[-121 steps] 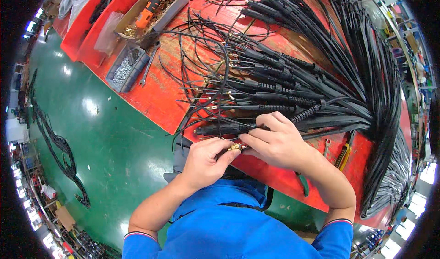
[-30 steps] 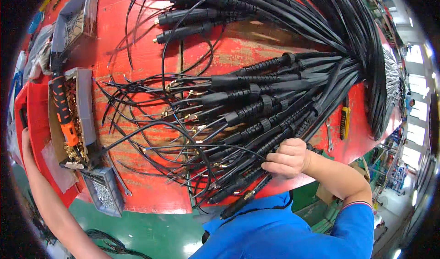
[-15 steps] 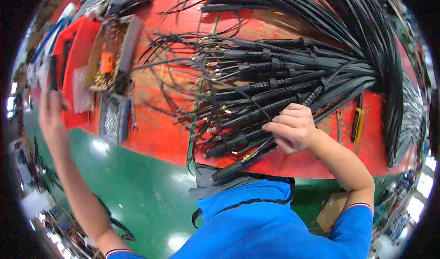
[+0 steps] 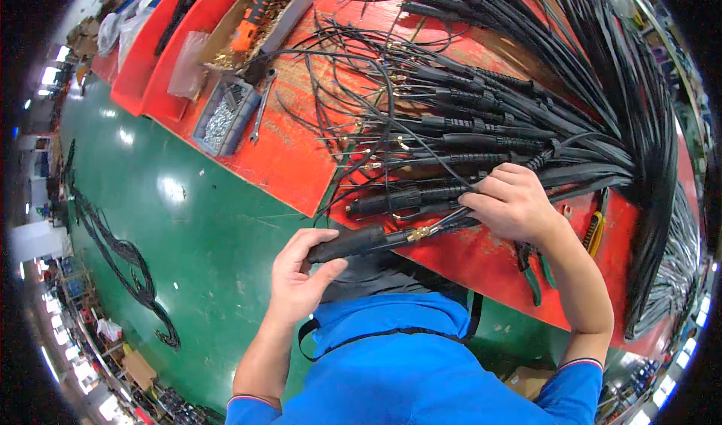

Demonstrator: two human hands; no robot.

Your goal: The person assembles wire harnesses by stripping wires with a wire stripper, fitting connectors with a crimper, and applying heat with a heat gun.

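Observation:
My left hand [image 4: 293, 278] is closed around a short black sleeve [image 4: 352, 243], just off the near edge of the red table. The sleeve lines up with a black cable that carries a brass fitting [image 4: 423, 233]; whether the sleeve sits over the cable's end, I cannot tell. To the right of the fitting, my right hand [image 4: 515, 199] pinches a thin black cable [image 4: 451, 220] between thumb and fingers. Beyond both hands lies a fanned bundle of black cables [image 4: 489, 141], with corrugated sleeves, thin wire ends and small brass tips.
Red bins [image 4: 143, 68] stand at the far left, beside a cardboard box [image 4: 289, 22] holding brass parts and an orange-handled tool [image 4: 252, 22]. A grey tray of small metal parts [image 4: 220, 128] and a wrench [image 4: 261, 113] are nearer. Green-handled pliers [image 4: 531, 280] and a yellow cutter [image 4: 594, 233] lie right.
My left hand has come from beside the red bins to the table's near edge, bringing a dark piece to the brass-fitted cable. My right hand keeps its pinch. The view has turned.

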